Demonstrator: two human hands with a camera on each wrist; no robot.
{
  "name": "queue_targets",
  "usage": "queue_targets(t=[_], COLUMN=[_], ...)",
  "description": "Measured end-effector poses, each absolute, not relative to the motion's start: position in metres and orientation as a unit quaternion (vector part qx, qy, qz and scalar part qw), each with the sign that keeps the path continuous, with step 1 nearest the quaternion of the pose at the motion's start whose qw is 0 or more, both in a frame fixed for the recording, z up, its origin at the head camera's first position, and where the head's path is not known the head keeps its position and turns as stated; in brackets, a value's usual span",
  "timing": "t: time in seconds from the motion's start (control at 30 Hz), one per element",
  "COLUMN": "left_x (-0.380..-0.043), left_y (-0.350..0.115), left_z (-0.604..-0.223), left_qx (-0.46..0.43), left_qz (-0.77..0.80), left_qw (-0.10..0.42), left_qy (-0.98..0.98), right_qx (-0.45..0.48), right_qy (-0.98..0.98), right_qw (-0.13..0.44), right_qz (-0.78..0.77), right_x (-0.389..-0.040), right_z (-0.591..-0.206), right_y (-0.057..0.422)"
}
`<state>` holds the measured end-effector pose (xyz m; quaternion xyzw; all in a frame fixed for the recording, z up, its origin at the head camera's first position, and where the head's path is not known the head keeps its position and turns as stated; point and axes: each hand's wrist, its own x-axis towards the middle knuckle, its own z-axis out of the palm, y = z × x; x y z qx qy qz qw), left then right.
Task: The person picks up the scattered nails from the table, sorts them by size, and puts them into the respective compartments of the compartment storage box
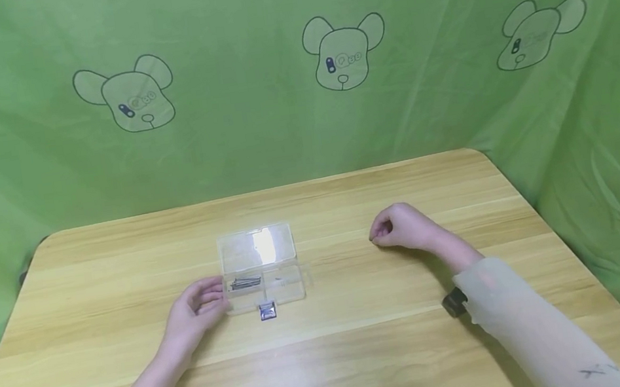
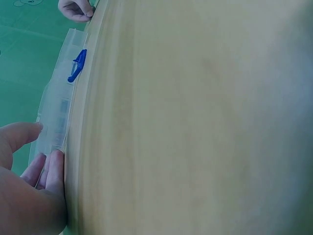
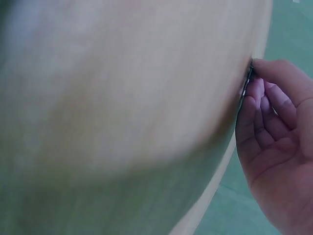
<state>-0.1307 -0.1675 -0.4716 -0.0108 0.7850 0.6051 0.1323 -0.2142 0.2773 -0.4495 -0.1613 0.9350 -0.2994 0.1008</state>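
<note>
A clear plastic compartment box (image 1: 290,293) lies on the table with its lid (image 1: 235,251) swung back and a blue latch (image 1: 268,312) at its front. Several long dark screws or nails (image 1: 246,283) lie in its left compartment; the right one shows a few tiny pieces. At the box's left end, my left hand (image 1: 191,312) holds it with curved fingers along the wall and the thumb at the front corner. Well to the right of the box, my right hand (image 1: 404,230) pinches a thin dark metal piece (image 3: 246,81) between thumb and fingertips, close over the table.
The wood-grain table (image 1: 339,361) has rounded far corners. Green fabric (image 1: 256,148) with bear-head drawings hangs behind the table and along its sides. Dark devices (image 1: 454,303) are strapped at both wrists, by the sleeves.
</note>
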Motion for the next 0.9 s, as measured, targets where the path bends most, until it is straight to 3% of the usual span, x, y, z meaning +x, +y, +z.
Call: queue_targets(t=[0.23,0.9], left_x=[-0.131,-0.132], left_y=[-0.169,-0.169], left_z=[-0.473,-0.473], left_qx=[-0.011,-0.009], left_qz=[0.607,0.604], left_qw=[0.13,0.13], left_qy=[0.784,0.787], right_qx=[-0.169,-0.101], right_qy=[0.938,0.881], right_qw=[0.093,0.103], right_qz=[-0.288,-0.451], right_x=[-0.214,-0.214], right_z=[-0.45,-0.442], right_y=[0.276,0.27])
